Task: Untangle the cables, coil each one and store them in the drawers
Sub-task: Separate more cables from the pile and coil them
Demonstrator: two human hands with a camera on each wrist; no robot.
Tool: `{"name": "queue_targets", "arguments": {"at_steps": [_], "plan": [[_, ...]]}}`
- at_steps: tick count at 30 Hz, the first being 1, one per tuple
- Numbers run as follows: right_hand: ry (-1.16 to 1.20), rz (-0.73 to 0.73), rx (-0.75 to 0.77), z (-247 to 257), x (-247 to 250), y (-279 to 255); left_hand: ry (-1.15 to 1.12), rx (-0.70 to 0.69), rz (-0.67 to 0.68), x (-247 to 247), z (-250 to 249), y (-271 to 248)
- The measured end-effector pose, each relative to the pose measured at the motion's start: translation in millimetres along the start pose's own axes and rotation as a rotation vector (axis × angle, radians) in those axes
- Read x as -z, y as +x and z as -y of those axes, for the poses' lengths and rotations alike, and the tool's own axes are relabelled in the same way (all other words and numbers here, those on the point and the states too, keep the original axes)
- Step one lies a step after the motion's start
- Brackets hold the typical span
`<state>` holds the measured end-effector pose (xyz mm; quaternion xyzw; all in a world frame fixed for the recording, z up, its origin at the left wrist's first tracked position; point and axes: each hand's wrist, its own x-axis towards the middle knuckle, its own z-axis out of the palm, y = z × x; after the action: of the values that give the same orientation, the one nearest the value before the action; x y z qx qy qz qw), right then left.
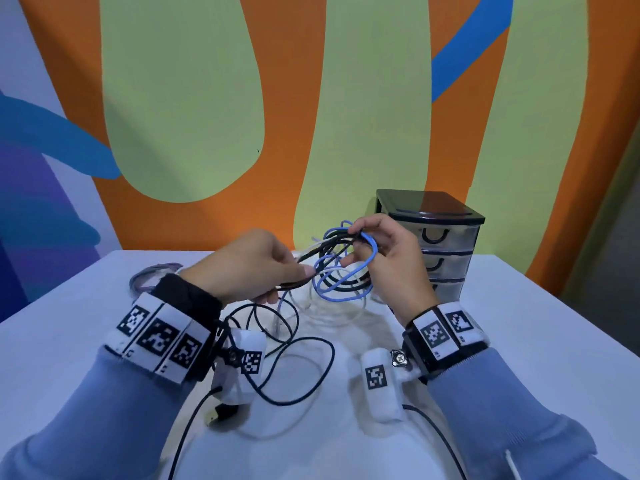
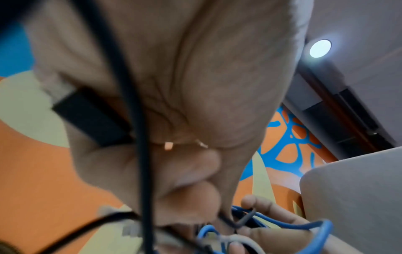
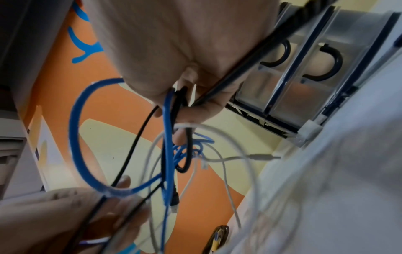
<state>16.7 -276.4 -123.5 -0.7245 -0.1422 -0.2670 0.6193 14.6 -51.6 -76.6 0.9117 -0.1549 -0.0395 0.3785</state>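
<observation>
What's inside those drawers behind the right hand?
The drawer unit has three translucent drawers, all closed. Through the fronts, nothing dark or blue like the tangled cables shows in the right wrist view; the frosted plastic hides the details, and the right hand covers part.

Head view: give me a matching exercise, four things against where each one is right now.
Things:
1. blue cable
2. drawer unit
3. grey coiled cable
4. black USB plug

Places:
A. lying on the table near the left sleeve
B. standing at the table's back, behind the right hand
C. lying beyond the left hand, far left
D. held up between both hands in the tangle

Pairs: 1-D, 2-B, 3-C, 4-A
</observation>
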Motion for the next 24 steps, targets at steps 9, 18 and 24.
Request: {"name": "queue_targets", "arguments": {"at_steps": [9,18,24], "plan": [[-0.037,-0.027,0.021,0,-4,-3,0.199,-0.07,-0.118,18,3,-3],[-0.046,-0.058,0.019,8,-4,-5,0.121,-0.04,0.004,24,8,-5],[0.064,-0.079,-0.069,14,-2,-6,-0.033,0.029,-0.211,25,15,-2]]}}
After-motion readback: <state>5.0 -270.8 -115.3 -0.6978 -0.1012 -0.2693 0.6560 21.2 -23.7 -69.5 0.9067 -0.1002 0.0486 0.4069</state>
